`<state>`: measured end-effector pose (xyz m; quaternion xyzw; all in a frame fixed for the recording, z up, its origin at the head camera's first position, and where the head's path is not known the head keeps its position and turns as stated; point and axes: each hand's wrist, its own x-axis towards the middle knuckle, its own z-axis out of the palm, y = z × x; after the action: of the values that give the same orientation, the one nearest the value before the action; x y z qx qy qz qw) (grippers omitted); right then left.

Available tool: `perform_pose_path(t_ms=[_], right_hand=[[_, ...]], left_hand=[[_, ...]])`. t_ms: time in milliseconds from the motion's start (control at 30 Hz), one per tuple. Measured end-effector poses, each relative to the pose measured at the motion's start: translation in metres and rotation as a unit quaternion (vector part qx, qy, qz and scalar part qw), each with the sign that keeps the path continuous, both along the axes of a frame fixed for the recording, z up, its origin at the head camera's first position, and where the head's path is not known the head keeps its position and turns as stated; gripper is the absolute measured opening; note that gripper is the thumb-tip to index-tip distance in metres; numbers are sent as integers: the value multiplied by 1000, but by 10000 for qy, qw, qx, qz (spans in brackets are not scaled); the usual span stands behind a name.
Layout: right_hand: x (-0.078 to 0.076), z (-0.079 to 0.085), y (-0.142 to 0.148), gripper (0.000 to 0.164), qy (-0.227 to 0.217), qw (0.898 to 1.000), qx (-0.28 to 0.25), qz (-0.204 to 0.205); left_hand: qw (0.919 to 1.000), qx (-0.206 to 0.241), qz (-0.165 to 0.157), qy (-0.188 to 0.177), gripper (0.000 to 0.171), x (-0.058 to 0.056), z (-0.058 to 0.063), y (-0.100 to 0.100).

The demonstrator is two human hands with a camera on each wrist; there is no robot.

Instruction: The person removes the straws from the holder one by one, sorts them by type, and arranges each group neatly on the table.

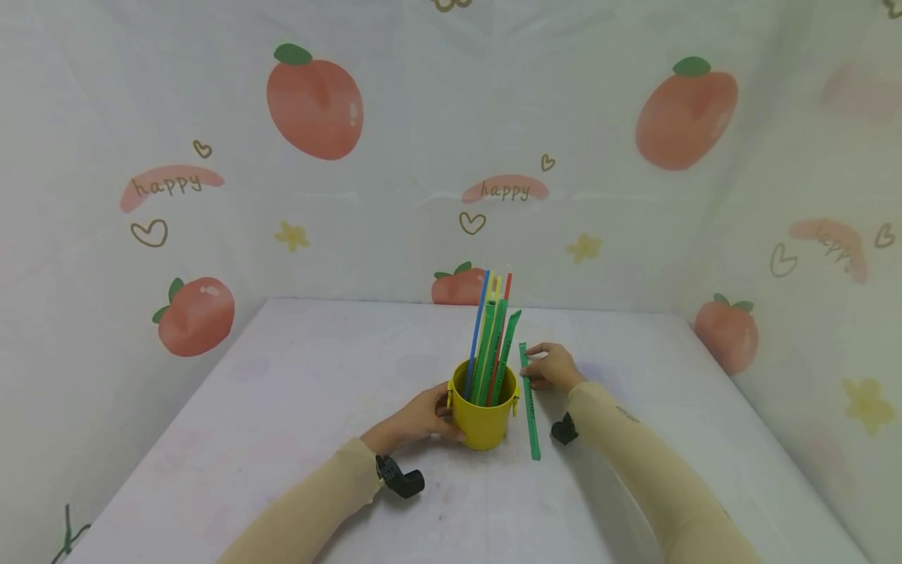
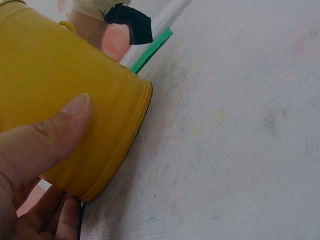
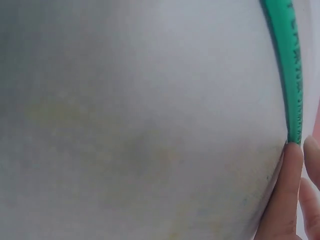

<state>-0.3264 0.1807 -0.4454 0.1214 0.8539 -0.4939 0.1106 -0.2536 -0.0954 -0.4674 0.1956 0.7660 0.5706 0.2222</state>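
Left hand (image 1: 420, 421): curled round the left side of the yellow cup (image 1: 482, 417), thumb (image 2: 60, 127) pressed flat on its wall; the grip seems meant to steady the cup, since the tall load could tip it
Yellow cup: a smooth, matt cylinder with a small raised lip at its base and small lugs at the rim; it stands upright on the surface (image 1: 282, 407), near the middle, between the two hands
Sticks in the cup (image 1: 491, 337): thin, straight, plastic-looking strips in blue, green, yellow and red; they lean together and rise well above the rim
Loose green stick (image 1: 528, 399): flat, narrow and glossy, with dark print along its face; it lies flat on the surface just right of the cup, running away from the person
Right hand (image 1: 553, 366): fingertips pinch the far end of the loose green stick; the wrist view shows a fingertip (image 3: 285, 190) touching that end, so the hold is light, not a full fist
Surface: pale, finely woven cloth with faint stains
Backdrop (image 1: 317, 102): soft white sheeting printed with peaches, hearts and the word happy
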Motion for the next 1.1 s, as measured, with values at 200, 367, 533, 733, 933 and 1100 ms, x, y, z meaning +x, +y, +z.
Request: perform_pose_path(t_ms=[200, 367, 533, 733, 933, 1100], right_hand=[[-2, 0, 2, 51, -192, 9996, -165, -79], [-3, 7, 5, 50, -187, 9981, -584, -82], [-3, 22, 7, 51, -154, 9941, -1068, -137], [0, 42, 11, 52, 188, 9828, -1824, 206], [7, 60, 11, 57, 695, 9627, -2528, 668], [14, 75, 10, 60, 1035, 9466, -2939, 829]], left_hand=[[10000, 18, -38, 25, 84, 1, 0, 0], [10000, 27, -61, 27, 84, 0, -1, 0], [10000, -10, -43, -9, 85, 0, 0, 0], [10000, 5, -7, -34, 84, 0, -1, 0], [10000, -14, 1, 2, 85, 0, -1, 0], [10000, -15, 7, -7, 85, 1, 0, 0]])
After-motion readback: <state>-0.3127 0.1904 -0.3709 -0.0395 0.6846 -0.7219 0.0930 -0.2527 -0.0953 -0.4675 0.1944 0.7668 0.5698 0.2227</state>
